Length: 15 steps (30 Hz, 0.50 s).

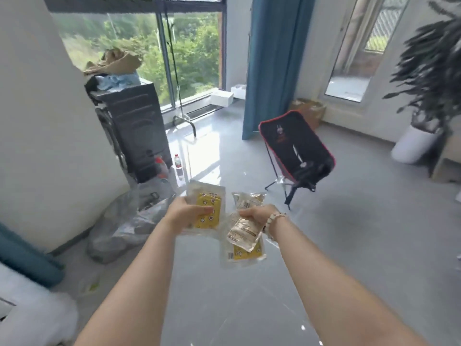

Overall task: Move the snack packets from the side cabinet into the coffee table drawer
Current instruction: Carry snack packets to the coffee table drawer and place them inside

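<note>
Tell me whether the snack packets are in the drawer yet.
Not yet: the left hand holds one yellow packet, the right hand a bunch of packets, above the floor. No drawer in view.

Shiny grey tile floor [237, 295] here. A black-and-red folding chair [296, 151] sits mid-room, white plant pot [411, 146] far right, crumpled plastic bags [124, 221] and a bottle [177, 162] on the left.

Both forearms stretched forward, left hand [186, 215] gripping yellow packet [209, 201], right hand [257, 216] clutching packet bunch [245, 234]
</note>
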Each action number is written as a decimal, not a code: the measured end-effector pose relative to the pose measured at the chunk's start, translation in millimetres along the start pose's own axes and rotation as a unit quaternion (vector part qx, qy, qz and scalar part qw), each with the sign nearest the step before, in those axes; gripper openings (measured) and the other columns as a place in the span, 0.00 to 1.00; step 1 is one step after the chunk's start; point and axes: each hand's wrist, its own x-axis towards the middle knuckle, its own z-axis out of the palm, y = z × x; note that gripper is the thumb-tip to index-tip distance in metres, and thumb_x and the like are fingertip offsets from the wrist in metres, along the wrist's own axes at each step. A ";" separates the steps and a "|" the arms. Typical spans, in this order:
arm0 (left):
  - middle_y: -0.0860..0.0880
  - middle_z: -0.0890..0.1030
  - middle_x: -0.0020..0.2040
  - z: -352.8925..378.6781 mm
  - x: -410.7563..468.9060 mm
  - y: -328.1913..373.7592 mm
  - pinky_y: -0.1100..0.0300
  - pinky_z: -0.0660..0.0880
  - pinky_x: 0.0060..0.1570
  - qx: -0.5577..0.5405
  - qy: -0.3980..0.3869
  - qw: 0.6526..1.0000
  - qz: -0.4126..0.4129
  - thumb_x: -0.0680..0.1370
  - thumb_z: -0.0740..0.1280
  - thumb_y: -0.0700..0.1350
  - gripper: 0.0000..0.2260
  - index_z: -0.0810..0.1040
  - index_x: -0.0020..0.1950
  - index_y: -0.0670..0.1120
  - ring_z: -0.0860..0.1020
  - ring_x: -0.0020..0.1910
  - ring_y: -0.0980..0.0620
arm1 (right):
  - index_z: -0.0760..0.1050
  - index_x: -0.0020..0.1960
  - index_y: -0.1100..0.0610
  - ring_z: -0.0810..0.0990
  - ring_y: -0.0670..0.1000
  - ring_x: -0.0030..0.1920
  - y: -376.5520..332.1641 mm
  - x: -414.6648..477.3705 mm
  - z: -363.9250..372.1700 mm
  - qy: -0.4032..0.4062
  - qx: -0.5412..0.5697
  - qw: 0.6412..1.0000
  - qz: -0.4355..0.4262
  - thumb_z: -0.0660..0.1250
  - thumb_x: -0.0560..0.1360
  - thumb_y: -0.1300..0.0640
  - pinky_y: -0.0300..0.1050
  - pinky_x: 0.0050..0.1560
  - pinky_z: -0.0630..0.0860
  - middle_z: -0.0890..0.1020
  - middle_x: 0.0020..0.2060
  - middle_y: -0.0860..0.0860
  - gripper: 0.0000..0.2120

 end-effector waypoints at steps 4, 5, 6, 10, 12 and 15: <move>0.47 0.82 0.39 95.1 22.7 40.2 0.56 0.80 0.43 0.018 -0.058 0.998 0.009 0.69 0.76 0.40 0.14 0.80 0.52 0.41 0.81 0.36 0.50 | 0.76 0.49 0.62 0.80 0.51 0.37 0.3 7.8 -103.3 0.058 0.031 0.998 -0.018 0.74 0.69 0.64 0.39 0.29 0.76 0.80 0.40 0.54 0.10; 0.47 0.81 0.39 117.4 25.7 50.0 0.56 0.79 0.43 0.032 -0.070 0.997 0.018 0.69 0.76 0.41 0.12 0.80 0.50 0.42 0.80 0.36 0.50 | 0.76 0.47 0.60 0.80 0.52 0.41 2.8 7.8 -125.8 0.079 0.031 0.996 -0.024 0.74 0.69 0.63 0.39 0.34 0.76 0.80 0.42 0.54 0.10; 0.47 0.81 0.38 139.8 27.2 59.6 0.57 0.78 0.41 0.041 -0.084 0.995 0.026 0.69 0.76 0.41 0.11 0.79 0.49 0.43 0.80 0.36 0.50 | 0.75 0.44 0.59 0.80 0.53 0.43 7.1 8.7 -147.9 0.098 0.036 0.994 -0.027 0.75 0.68 0.62 0.40 0.39 0.76 0.81 0.45 0.55 0.09; 0.45 0.83 0.43 220.9 23.9 84.4 0.49 0.80 0.50 0.070 -0.163 0.983 0.042 0.68 0.77 0.42 0.10 0.77 0.45 0.46 0.82 0.43 0.46 | 0.74 0.38 0.56 0.81 0.54 0.48 30.0 -2.7 -223.8 0.158 0.066 0.985 -0.004 0.76 0.66 0.59 0.44 0.49 0.77 0.82 0.50 0.54 0.10; 0.46 0.82 0.41 260.7 19.8 91.8 0.48 0.79 0.52 0.087 -0.201 0.975 0.047 0.69 0.76 0.40 0.09 0.77 0.42 0.46 0.82 0.41 0.46 | 0.75 0.39 0.56 0.81 0.54 0.51 45.8 -10.5 -259.0 0.191 0.085 0.978 0.005 0.77 0.65 0.58 0.47 0.54 0.77 0.82 0.52 0.54 0.11; 0.46 0.82 0.39 312.3 14.4 97.2 0.48 0.79 0.53 0.107 -0.247 0.962 0.048 0.70 0.76 0.39 0.08 0.77 0.41 0.45 0.81 0.39 0.46 | 0.77 0.40 0.57 0.82 0.55 0.52 66.0 -22.5 -297.7 0.218 0.125 0.968 0.026 0.77 0.66 0.60 0.50 0.59 0.77 0.82 0.52 0.55 0.09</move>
